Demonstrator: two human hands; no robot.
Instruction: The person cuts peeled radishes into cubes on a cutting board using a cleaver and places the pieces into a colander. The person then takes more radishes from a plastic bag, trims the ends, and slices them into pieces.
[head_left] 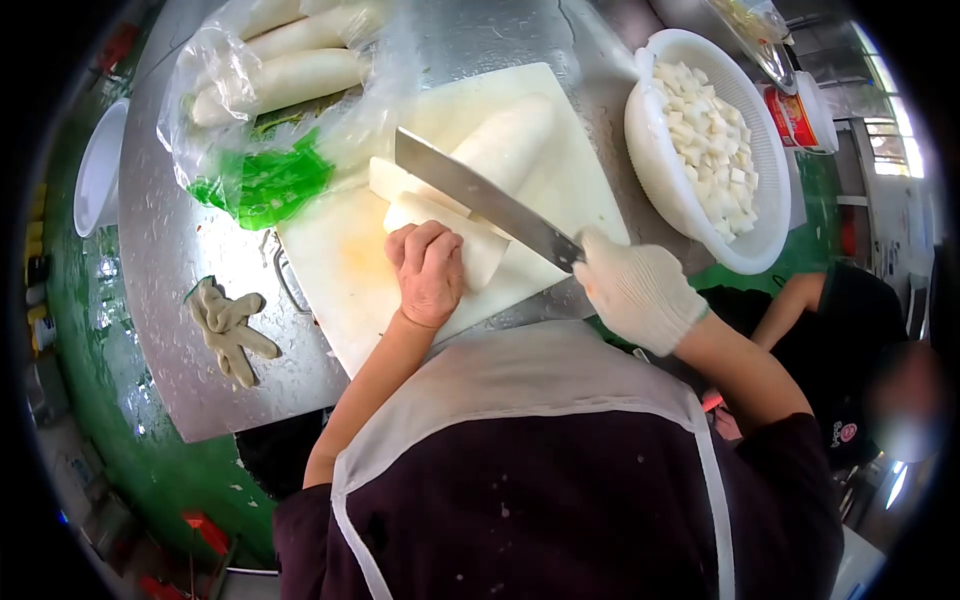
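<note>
On a white cutting board lie cut pieces of white radish and a larger whole-looking radish. My bare left hand has its fingers curled over the near radish piece, pressing it to the board. In a white knitted glove, my right hand is closed round the handle of a wide-bladed knife. The blade slants up and left across the board, beside the near piece and over part of the radish behind it.
A white colander of diced radish stands at the right, near a red-labelled tub. Plastic-bagged radishes and green plastic lie upper left. A loose glove rests on the metal table. Another person is at the right.
</note>
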